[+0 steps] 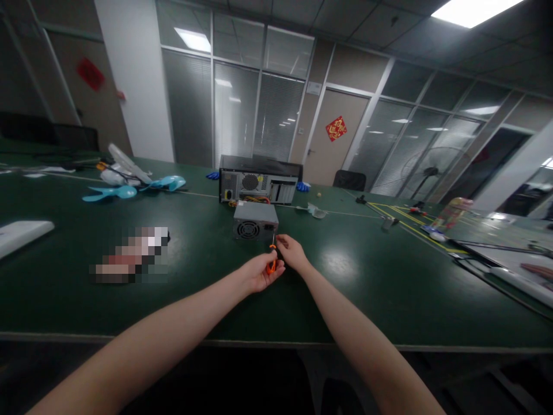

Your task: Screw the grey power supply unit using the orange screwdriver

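My left hand [258,274] is closed round the orange handle of a screwdriver [272,267], whose thin shaft points away from me. The shaft reaches the right corner of a grey computer power supply [256,219], which has a round fan grille and a socket on the side facing me. My right hand [291,252] is at that same corner, its fingers bent together beside the shaft; whatever they pinch is hidden or too small to make out. Coloured cables run behind the power supply to a black computer case [261,180] lying on its side.
On the green table [207,311], light blue fan-like pieces [114,193] and a pixelated object [132,256] lie left. A white object [21,236] sits at the left edge. Clear plastic [317,211] lies right of the case. Yellow tape and cables [484,276] are far right.
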`<control>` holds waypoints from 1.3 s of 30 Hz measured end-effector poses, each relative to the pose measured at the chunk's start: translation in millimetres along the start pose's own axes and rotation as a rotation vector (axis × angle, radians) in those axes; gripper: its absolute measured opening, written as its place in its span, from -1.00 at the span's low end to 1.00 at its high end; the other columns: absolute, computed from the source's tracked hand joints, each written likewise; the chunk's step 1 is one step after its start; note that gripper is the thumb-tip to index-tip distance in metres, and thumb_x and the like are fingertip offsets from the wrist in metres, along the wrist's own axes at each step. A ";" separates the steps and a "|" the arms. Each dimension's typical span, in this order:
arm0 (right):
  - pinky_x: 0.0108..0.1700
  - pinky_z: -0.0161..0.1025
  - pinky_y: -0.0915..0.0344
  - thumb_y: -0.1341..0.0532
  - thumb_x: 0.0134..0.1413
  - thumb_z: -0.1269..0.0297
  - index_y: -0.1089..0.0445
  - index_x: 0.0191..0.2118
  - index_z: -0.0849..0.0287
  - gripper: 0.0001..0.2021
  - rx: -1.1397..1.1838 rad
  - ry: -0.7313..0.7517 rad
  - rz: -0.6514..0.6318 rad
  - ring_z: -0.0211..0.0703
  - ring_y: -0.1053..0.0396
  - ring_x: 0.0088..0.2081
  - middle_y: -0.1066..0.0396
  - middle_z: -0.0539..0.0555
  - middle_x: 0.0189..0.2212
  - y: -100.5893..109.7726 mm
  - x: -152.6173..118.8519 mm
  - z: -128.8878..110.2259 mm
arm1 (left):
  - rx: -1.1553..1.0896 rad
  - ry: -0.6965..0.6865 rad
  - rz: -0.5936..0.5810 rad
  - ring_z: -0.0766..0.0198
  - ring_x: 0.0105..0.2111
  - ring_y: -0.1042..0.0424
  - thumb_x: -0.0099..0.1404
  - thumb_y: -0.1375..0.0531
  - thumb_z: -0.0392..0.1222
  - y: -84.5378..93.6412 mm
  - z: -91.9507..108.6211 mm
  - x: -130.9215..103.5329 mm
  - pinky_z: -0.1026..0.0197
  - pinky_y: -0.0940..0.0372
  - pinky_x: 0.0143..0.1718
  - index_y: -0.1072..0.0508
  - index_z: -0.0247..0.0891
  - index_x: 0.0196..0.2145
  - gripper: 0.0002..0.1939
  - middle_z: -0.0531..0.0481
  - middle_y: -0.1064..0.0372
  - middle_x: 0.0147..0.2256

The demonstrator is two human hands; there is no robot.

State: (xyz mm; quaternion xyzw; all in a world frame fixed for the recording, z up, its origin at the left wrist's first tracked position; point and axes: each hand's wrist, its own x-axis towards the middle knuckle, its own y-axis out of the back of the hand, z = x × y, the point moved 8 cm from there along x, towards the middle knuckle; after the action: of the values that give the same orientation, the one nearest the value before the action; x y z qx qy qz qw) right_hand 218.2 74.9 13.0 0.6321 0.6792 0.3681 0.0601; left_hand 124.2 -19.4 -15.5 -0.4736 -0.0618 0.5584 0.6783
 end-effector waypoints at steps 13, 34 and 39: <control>-0.09 -0.24 -0.29 -0.07 0.06 0.26 -0.33 -0.13 0.13 -0.75 0.000 0.010 0.009 -0.24 -0.37 -0.19 -0.39 0.06 -0.17 0.8 0.2 -0.3 | -0.020 -0.026 -0.020 0.31 -0.48 -0.43 0.20 -0.08 -0.37 -2.1 0.4 0.1 0.24 -0.42 -0.38 -0.29 -0.44 -0.32 -0.93 -0.12 -0.34 -0.50; -0.13 -0.26 -0.29 -0.07 0.06 0.25 -0.33 -0.14 0.15 -0.75 0.008 0.011 0.009 -0.25 -0.38 -0.22 -0.40 0.07 -0.20 0.4 0.0 -0.6 | 0.013 0.067 -0.129 0.42 -0.61 -0.30 0.28 0.04 -0.15 -10.0 0.0 -2.6 0.41 -0.24 -0.66 -0.32 -0.50 -0.31 -0.69 -0.22 -0.31 -0.44; -0.14 -0.26 -0.30 -0.07 0.05 0.27 -0.34 -0.15 0.15 -0.76 0.013 0.000 0.003 -0.25 -0.38 -0.23 -0.41 0.07 -0.21 0.3 0.3 -0.6 | -0.003 0.063 -0.087 0.45 -0.62 -0.26 0.27 0.04 -0.26 -6.9 -1.2 -0.3 0.41 -0.25 -0.62 -0.30 -0.46 -0.34 -0.80 -0.12 -0.27 -0.48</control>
State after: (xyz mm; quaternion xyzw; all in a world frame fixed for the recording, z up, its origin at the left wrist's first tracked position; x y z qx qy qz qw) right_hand 218.1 74.9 13.7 0.6337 0.6804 0.3638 0.0557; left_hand 129.7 -19.8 -11.2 -0.4889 -0.0618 0.5131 0.7028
